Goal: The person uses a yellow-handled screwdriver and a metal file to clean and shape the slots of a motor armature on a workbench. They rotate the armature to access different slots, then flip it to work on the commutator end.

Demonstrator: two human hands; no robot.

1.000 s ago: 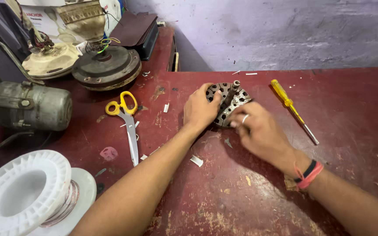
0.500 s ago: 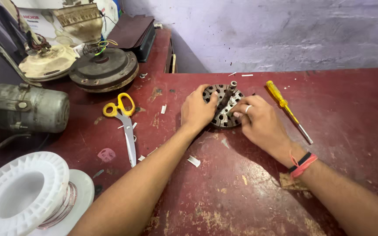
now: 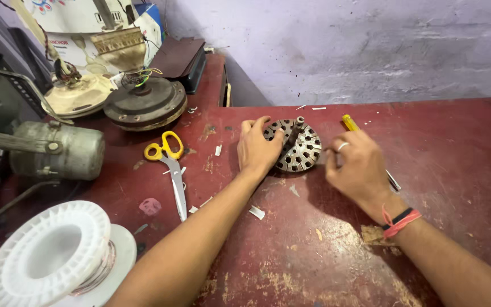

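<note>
As it lies flat on the red table [image 3: 427, 170], mid-far, the slotted steel stator core [image 3: 299, 149] appears heavy and rigid; left hand [image 3: 257, 150] fingers clamp its rim, right hand [image 3: 356, 167] fingers pinch its right edge.

The worn dark-red painted worktop [image 3: 439, 170] shows scratched, chipped patches. On it, under the left grip [image 3: 257, 150], lies a round grey metal slotted core with a centre shaft [image 3: 301, 149]. Beyond the right grip [image 3: 354, 167] lies a yellow-handled screwdriver [image 3: 350, 123]. Left of the left grip lie yellow-handled steel scissors [image 3: 171, 165], then a grey cylindrical motor [image 3: 58, 150]; nearer the person sits a white plastic spool [image 3: 49, 256]. Small white paper scraps [image 3: 256, 212] lie scattered below the grips.
</note>
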